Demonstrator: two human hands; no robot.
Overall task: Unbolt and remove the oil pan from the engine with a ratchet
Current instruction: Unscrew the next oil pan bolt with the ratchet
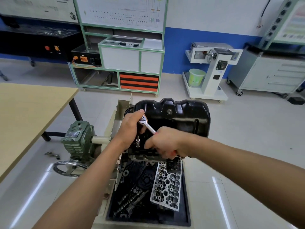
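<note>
One pale wooden table (29, 109) lies well to the left of the black oil pan (181, 116), which sits on top of the engine (145, 155). Below the oil pan, nearer the viewer, a black tray (148, 222) holds dark engine parts and a silver cylinder head (166, 184). Left of the oil pan stand a green gearbox (79, 138) and a steel handwheel (69, 167). At the oil pan's near left edge, the left hand (132, 128) curls over the head of the ratchet (147, 125). The right hand (165, 142), slightly blurred, grips the ratchet's handle in a fist. A socket extension (137, 142) drops from the ratchet head to the oil pan's near flange.
</note>
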